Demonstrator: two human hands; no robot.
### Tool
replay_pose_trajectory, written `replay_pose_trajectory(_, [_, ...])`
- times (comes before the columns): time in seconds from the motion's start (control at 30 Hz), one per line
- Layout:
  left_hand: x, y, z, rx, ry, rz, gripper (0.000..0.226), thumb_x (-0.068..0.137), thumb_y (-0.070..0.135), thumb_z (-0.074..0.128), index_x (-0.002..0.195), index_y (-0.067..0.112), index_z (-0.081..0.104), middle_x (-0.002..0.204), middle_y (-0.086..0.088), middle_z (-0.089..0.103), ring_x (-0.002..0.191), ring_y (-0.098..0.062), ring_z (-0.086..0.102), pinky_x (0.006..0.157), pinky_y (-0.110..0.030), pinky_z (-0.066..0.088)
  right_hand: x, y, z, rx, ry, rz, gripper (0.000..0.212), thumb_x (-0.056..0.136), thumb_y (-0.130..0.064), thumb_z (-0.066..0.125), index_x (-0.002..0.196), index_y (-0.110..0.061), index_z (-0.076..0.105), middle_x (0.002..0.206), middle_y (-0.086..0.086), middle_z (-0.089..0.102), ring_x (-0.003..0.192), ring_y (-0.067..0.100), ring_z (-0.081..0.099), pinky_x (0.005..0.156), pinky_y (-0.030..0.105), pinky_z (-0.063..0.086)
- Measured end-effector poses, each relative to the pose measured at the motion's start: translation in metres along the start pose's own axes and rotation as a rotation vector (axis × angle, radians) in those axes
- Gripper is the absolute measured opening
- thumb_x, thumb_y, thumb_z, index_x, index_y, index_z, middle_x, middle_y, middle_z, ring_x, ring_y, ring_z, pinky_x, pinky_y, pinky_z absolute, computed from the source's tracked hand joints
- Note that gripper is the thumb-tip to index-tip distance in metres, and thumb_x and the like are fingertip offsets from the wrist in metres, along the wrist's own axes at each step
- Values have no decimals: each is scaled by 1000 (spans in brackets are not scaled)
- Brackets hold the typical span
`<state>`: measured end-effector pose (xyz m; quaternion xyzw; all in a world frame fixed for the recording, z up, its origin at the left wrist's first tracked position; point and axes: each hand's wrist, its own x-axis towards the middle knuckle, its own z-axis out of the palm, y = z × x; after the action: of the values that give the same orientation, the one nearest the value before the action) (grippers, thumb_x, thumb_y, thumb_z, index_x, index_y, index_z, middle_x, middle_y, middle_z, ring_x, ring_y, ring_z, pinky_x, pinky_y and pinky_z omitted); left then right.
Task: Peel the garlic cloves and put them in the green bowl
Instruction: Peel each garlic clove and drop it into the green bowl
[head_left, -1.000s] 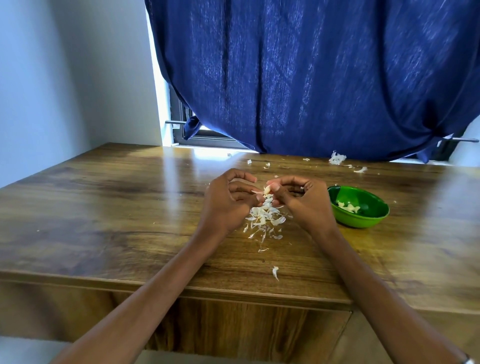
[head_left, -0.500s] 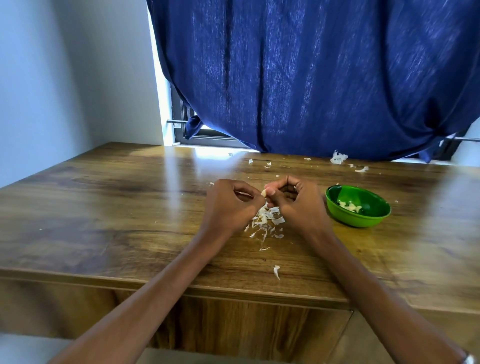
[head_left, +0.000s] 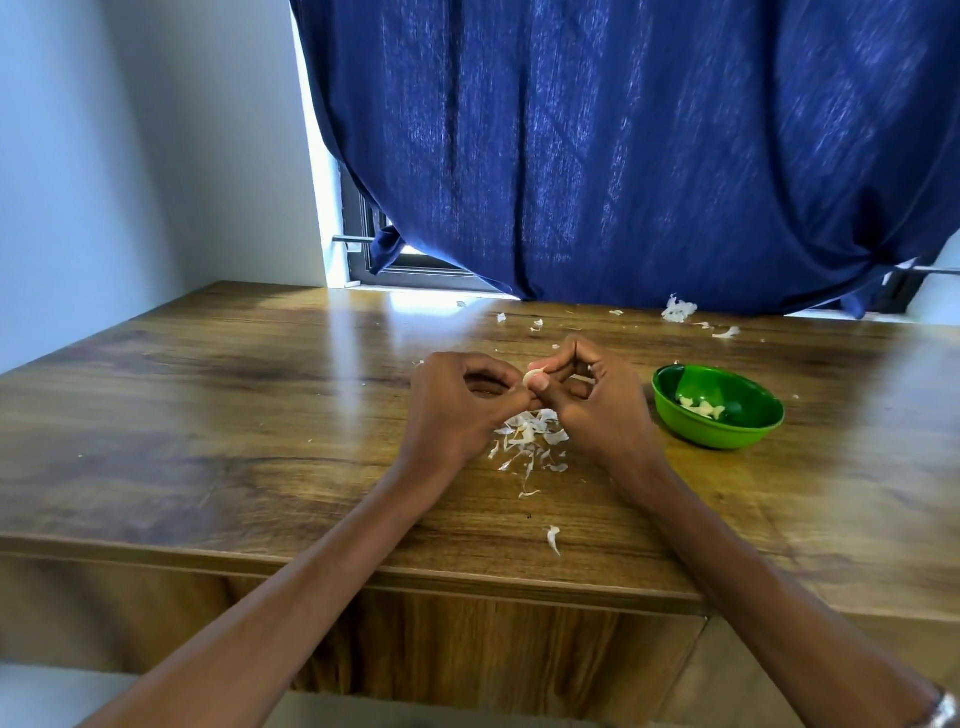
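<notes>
Head view looks down on a wooden table (head_left: 218, 415) where both hands meet near the middle, above a small heap of papery garlic skins (head_left: 530, 439). A pale garlic clove (head_left: 533, 375) sits between the two hands, pinched by the right hand (head_left: 597, 405): its thumb presses the clove from the near side and the curled forefinger arches over it from above, so the clove pokes out to the left of those fingertips. The left hand (head_left: 457, 405) has its fingers curled inward, forefinger and thumb tips drawn together just below and left of the clove, touching the right thumb; whether they grip a strip of skin cannot be told. The green bowl (head_left: 727, 434) stands on the table just to the right of the right hand, apart from it, with a few peeled cloves (head_left: 701, 408) lying in its bottom. Loose skin scraps lie nearer the table's front edge and farther back, beside a bigger clump of skins (head_left: 678, 310) under a blue curtain (head_left: 623, 156).
</notes>
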<state>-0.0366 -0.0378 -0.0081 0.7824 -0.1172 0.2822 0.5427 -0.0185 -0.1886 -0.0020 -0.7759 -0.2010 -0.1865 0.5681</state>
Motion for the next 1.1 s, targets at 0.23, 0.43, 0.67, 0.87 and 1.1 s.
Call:
replay_pose_trajectory(0.23, [0,-1,1,-4,13,2,7,76,10,86,79,9,80,72,4,76,65,-5,73,63,-20,60,1,4,7,-75,30,-58,10,91,-4,69,90,-11,63,90,-2,68,84,-2,67,66,13,55])
replay_pose_trajectory(0.43, [0,-1,2,19,23,16,4,80,11,83,81,12,79,72,8,75,65,-2,72,61,-17,58,1,2,10,-99,103,-77,8,89,-13,74,88,-18,68,82,-9,70,78,2,69,65,18,57])
replay_pose_trajectory(0.67, [2,-3,2,-9,39,-9,6,80,14,84,84,15,81,82,11,77,70,-2,73,67,-22,61,0,0,8,-91,145,-93,15,86,-10,76,93,-23,75,86,-15,74,79,-1,71,71,19,60])
replay_pose_trajectory(0.87, [3,-5,4,18,70,21,10,76,10,84,82,17,81,86,26,66,72,1,71,69,-12,55,1,1,8,-33,120,-77,25,87,-8,75,81,-31,68,85,-14,73,82,-2,70,70,14,55])
replay_pose_trajectory(1.1, [5,-10,7,36,39,41,6,79,12,82,84,16,82,88,17,71,76,4,70,69,-9,53,2,4,9,6,64,-57,19,89,-6,72,81,-22,67,87,-13,74,80,-1,68,68,12,51])
